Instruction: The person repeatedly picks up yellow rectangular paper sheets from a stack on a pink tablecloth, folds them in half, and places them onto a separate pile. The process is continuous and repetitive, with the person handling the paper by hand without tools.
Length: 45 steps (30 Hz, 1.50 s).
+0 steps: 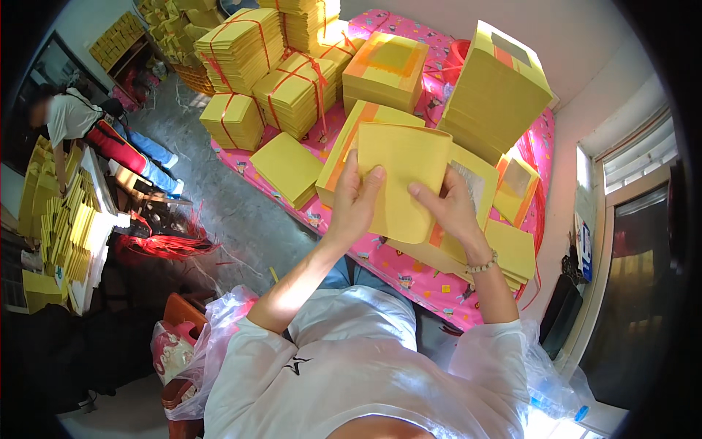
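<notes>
A thin sheaf of yellow paper (pixel 402 164) is held up in front of me, its top edge slightly curved. My left hand (pixel 360 196) is closed on its left side, thumb on the face and fingers behind. On the lower right edge my right hand (pixel 447 206) grips it the same way; a beaded bracelet circles that wrist. Below the sheaf, partly hidden by it, lie yellow paper stacks with orange bands (pixel 347 150). A low pile of plain yellow sheets (pixel 292 168) sits left of my left hand. Another pile (pixel 510 252) lies beyond my right wrist.
Bundles tied with red string (pixel 296 91) and a tall paper block (pixel 497 88) stand on the pink patterned tablecloth (pixel 395 274). At left, a person (pixel 77 117) bends over a table of folded yellow paper (pixel 69 219). Red strings (pixel 168 245) hang nearby.
</notes>
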Motion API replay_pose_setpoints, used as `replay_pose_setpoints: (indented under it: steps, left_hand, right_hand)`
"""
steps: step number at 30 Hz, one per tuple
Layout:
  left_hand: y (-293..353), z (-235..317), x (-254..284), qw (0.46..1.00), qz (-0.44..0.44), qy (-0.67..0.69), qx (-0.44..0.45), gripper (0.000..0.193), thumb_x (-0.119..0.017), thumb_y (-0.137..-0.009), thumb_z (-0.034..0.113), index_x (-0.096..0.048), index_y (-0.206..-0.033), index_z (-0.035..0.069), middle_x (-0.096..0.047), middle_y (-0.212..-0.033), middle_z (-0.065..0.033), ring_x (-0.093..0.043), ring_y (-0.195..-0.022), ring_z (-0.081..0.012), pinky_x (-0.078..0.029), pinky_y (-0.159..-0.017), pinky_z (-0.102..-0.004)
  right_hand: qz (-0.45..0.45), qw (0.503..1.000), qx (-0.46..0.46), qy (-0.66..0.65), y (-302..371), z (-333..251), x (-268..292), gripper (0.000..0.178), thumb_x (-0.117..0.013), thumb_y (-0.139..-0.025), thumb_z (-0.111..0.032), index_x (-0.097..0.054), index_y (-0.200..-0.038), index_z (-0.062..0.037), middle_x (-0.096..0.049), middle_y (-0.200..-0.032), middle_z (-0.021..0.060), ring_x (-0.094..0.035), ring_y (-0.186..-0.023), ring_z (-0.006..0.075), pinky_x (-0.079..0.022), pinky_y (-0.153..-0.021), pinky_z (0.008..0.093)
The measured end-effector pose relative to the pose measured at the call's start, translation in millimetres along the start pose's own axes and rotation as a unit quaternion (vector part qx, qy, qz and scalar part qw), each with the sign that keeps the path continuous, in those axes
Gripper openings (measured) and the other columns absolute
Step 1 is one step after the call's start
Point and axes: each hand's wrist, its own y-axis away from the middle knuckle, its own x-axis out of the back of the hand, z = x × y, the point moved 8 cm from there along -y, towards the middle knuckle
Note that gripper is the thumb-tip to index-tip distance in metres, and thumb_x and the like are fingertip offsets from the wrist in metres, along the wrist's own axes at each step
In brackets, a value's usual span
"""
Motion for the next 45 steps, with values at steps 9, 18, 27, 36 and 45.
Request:
replay_pose_setpoints:
  steps: [9,18,27,36,45]
  left_hand:
    - [3,-15,16,0.997,0.007,0.013,0.07,0.035,-0.047,-0.096,0.006,-0.042,-0.129,0.0,-0.057,-0.12,-0.009,-0.054,-0.11,-0.0135,-0.043,-0.092,-0.0279]
    - [9,-20,21,0.995,0.0,-0.003,0.101,0.036,-0.048,-0.095,0.008,-0.044,-0.131,0.002,-0.058,-0.121,-0.0072,-0.055,-0.109,-0.0131,-0.043,-0.093,-0.0284]
    - [4,-20,30,0.988,-0.027,0.01,0.15,0.033,-0.05,-0.094,0.008,-0.048,-0.127,0.002,-0.06,-0.118,-0.0074,-0.058,-0.105,-0.0131,-0.045,-0.09,-0.0285]
    - [-5,-19,40,0.987,-0.024,0.017,0.16,0.033,-0.052,-0.094,0.009,-0.049,-0.126,0.003,-0.061,-0.117,-0.0073,-0.059,-0.104,-0.0133,-0.047,-0.089,-0.0286]
    - [-15,-20,53,0.991,0.006,-0.009,0.135,0.029,-0.052,-0.094,0.009,-0.051,-0.122,0.001,-0.062,-0.114,-0.0077,-0.06,-0.101,-0.0132,-0.047,-0.087,-0.0287]
  right_hand:
    - [0.044,0.998,-0.026,-0.046,-7,10,7,0.025,-0.064,-0.09,-0.018,-0.065,-0.106,0.0015,-0.068,-0.09,0.0043,-0.062,-0.08,0.0065,-0.05,-0.071,0.0226]
    - [0.059,0.998,-0.034,-0.003,-11,18,19,0.023,-0.061,-0.092,-0.021,-0.066,-0.099,-0.0003,-0.068,-0.085,0.0027,-0.06,-0.074,0.0052,-0.049,-0.065,0.0224]
    - [0.014,0.995,-0.097,0.027,5,18,7,0.031,-0.065,-0.089,-0.029,-0.067,-0.095,0.0012,-0.068,-0.077,0.0024,-0.061,-0.066,0.0053,-0.05,-0.059,0.0217]
    - [-0.04,0.986,-0.146,0.069,3,27,-4,0.034,-0.065,-0.088,-0.03,-0.068,-0.099,0.0011,-0.069,-0.081,0.0045,-0.064,-0.069,0.0081,-0.053,-0.061,0.022]
    - [-0.061,0.985,-0.138,0.09,-4,23,-15,0.035,-0.066,-0.087,-0.03,-0.066,-0.102,0.002,-0.069,-0.085,0.0055,-0.064,-0.072,0.0088,-0.054,-0.06,0.0227]
